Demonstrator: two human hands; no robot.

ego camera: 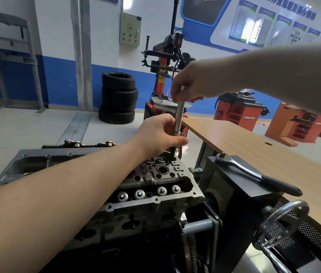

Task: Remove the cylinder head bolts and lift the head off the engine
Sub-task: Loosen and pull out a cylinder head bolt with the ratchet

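Cylinder head: the cylinder head point(155, 186) is sitting on the engine, mounted in a dark engine stand point(232, 196); four round valve tops are showing in a row along its near side.
Extension bar: a chrome extension bar point(179, 115) is standing upright over the far corner of the cylinder head, its dark lower end going down into the casting.
Right hand: the right hand point(189, 83) is reaching in above the cylinder head and gripping the top of the extension bar, fingers curled round it.
Left hand: the left hand point(161, 133) is pinching the lower end of the bar just above the cylinder head, thumb lying across its front.
Ratchet: a ratchet wrench point(254, 174) with a black handle is lying on the stand's flat top, right of the cylinder head.
Handwheel: a chrome handwheel point(283, 223) is sticking out to the near right of the cylinder head.
Table: a wooden table point(254, 140) is running along beyond the stand.
Tyres: a stack of tyres point(118, 97) is standing on the floor well behind the cylinder head.
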